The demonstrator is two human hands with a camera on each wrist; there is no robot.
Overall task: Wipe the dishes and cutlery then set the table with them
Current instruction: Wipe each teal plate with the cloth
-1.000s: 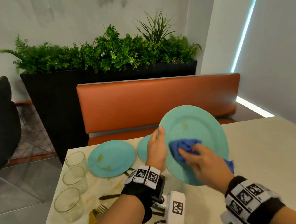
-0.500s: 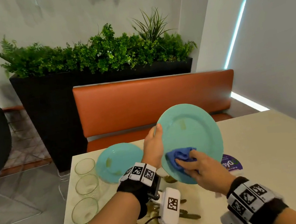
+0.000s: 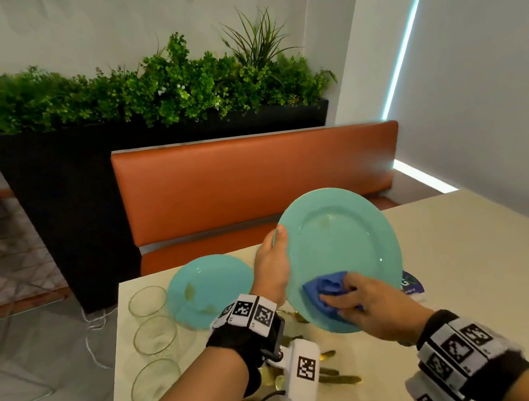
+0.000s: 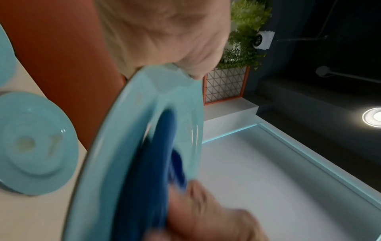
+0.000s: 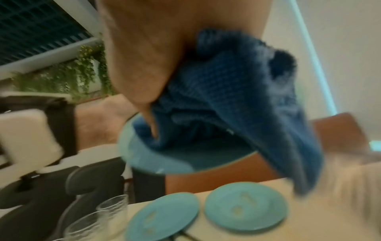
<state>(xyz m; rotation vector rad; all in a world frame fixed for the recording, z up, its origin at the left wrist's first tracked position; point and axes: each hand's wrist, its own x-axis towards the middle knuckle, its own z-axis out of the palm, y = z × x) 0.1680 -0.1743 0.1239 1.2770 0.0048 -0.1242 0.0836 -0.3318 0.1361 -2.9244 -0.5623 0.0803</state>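
1. Glass first, at 9 o'clock on the table: I see 3 tumblers in a column along the left edge, none touched by either hand.

2. Just right of them, a turquoise plate lies flat with brownish smears. The right wrist view shows 2 such soiled plates side by side, so I judge both unwiped.

3. My left hand is clamped on the lifted plate's rim at about 9 o'clock of its face, thumb tip over the front edge, fingers hidden behind.

4. That plate is held tilted above the table, face toward me. A faint yellowish mark sits near 12 o'clock of its well.

5. My right hand has the blue cloth bunched under curled fingers, pressed on the plate at about 6 o'clock, over the lower rim.

6. The relation that matters: the remaining mark lies straight up the plate from the cloth, 6 toward 12 o'clock. I judge the next stroke should run upward while the left hand braces the rim.

7. Gold cutlery lies on the table below both wrists, at 6 o'clock, waiting its turn.
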